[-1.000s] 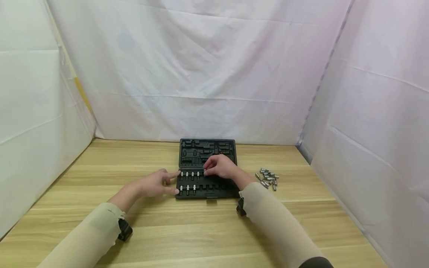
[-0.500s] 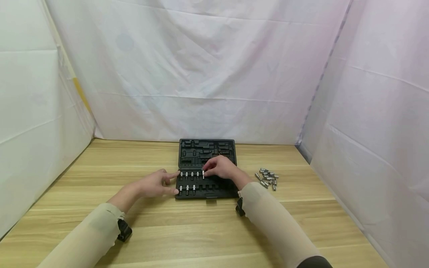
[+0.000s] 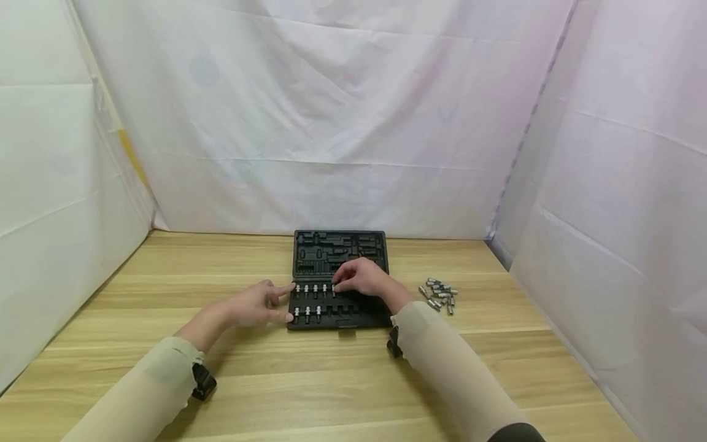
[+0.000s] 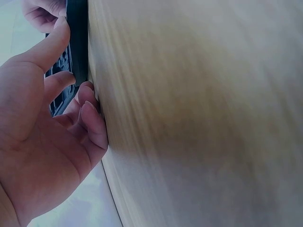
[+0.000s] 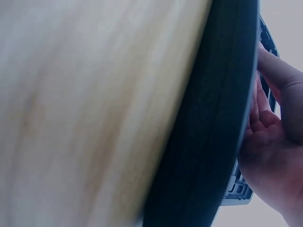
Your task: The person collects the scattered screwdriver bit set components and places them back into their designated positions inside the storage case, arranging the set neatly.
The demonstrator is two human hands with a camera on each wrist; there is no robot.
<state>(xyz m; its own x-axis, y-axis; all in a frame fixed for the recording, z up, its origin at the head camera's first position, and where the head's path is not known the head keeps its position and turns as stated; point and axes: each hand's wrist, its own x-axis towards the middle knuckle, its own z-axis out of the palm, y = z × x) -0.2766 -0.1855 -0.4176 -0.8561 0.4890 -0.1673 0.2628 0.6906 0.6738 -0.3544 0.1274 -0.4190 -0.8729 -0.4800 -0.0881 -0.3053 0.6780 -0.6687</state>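
Note:
A black socket case [image 3: 364,320] lies unfolded on the table. In its tray stand silver-headed bit sockets with dark shanks: several in the back row, and three in the front row, such as the front bit socket [image 3: 307,313]. My left hand [image 3: 251,305] touches the case's left edge with extended index finger and thumb; its other fingers curl in beneath, as the left wrist view shows. My right hand [image 3: 361,276] reaches over the tray and pinches a bit socket [image 3: 334,290] at the right end of the back row's filled part. Its fingertips are hidden in the right wrist view.
Loose bit sockets [image 3: 440,293] lie in a pile on the wooden table [image 3: 309,387], right of the case. The moulded lid [image 3: 339,248] leans back behind the tray. White cloth [image 3: 342,123] encloses the back and sides.
The bit socket in my right fingers has come down into the back row, beside the others; it was mostly hidden a second ago. My left hand stays at the case edge.

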